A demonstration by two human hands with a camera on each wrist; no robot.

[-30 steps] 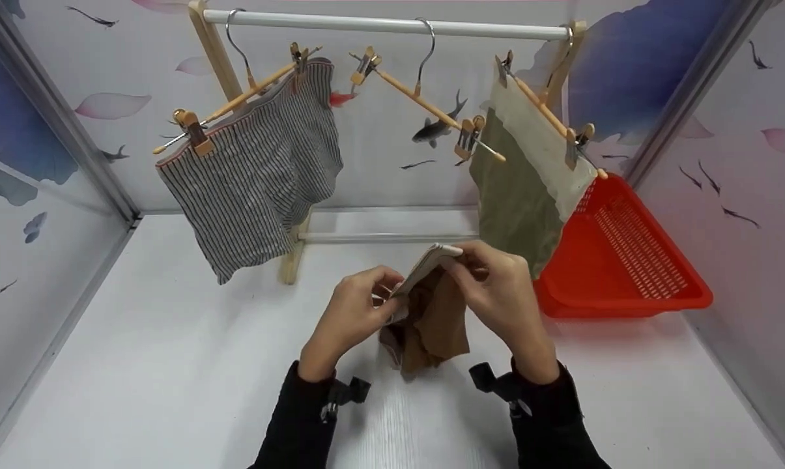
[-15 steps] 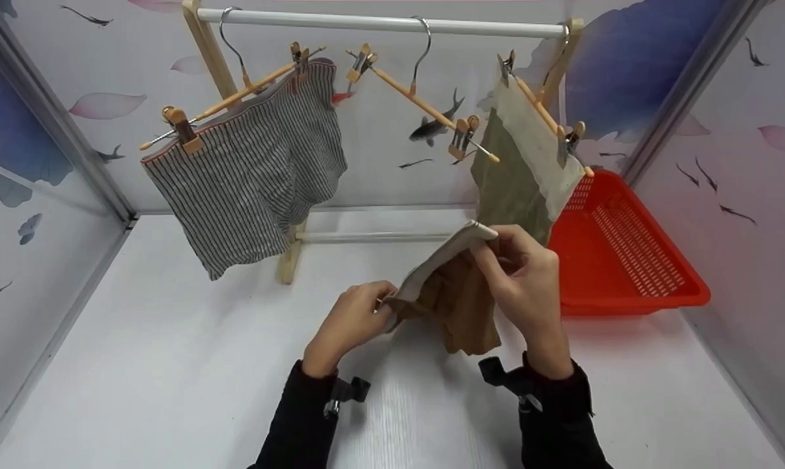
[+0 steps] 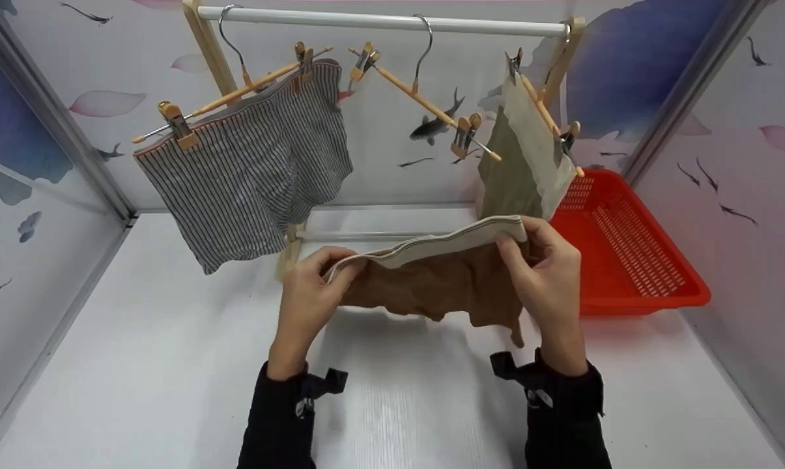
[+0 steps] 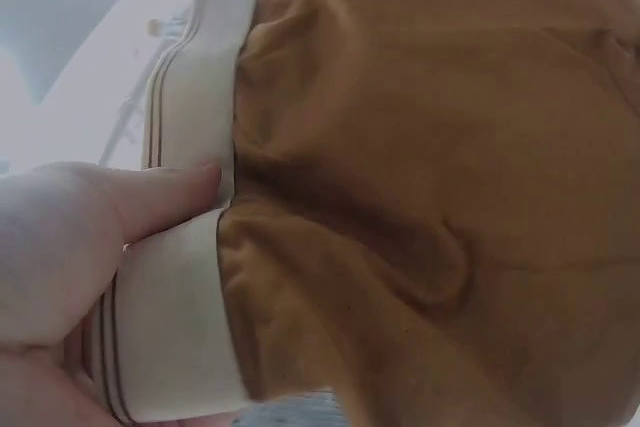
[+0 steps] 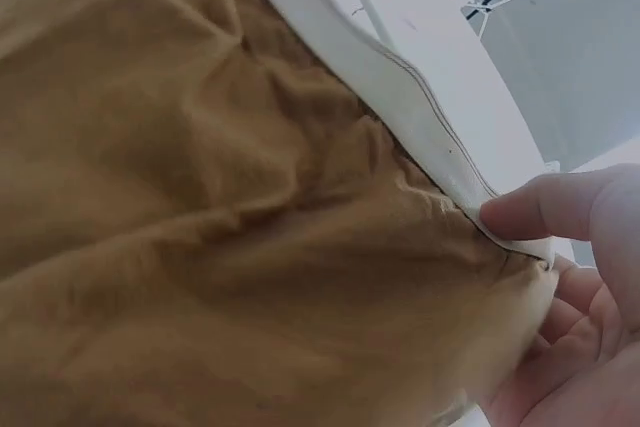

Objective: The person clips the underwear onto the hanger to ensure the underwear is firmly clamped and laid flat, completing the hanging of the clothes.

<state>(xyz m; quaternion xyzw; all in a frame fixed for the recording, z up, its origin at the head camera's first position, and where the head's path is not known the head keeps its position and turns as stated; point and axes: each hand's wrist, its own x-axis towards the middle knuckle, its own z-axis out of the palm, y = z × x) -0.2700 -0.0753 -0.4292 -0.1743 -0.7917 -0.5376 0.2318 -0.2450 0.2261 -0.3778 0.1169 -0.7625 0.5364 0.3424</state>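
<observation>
A pair of brown underpants (image 3: 431,286) with a cream waistband (image 4: 190,317) is stretched out between both hands above the table. My left hand (image 3: 311,293) pinches the waistband at its left end, thumb on the near side. At the right end, my right hand (image 3: 548,280) pinches the waistband between thumb and fingers. The brown cloth hangs below the band and fills most of both wrist views. Behind it, a clip hanger (image 3: 418,98) with nothing in its clips hangs at the middle of the rack.
Striped underpants (image 3: 249,169) hang from a clip hanger at the left of the white rail (image 3: 379,23). Green underpants (image 3: 516,163) with a pale waistband hang at the right. A red basket (image 3: 640,303) stands at the right on the white table (image 3: 138,365).
My hands have moved apart, the right one rightward and the left one lately leftward and up. The bunched brown underpants are now spread wide, with the waistband pulled out lengthwise.
</observation>
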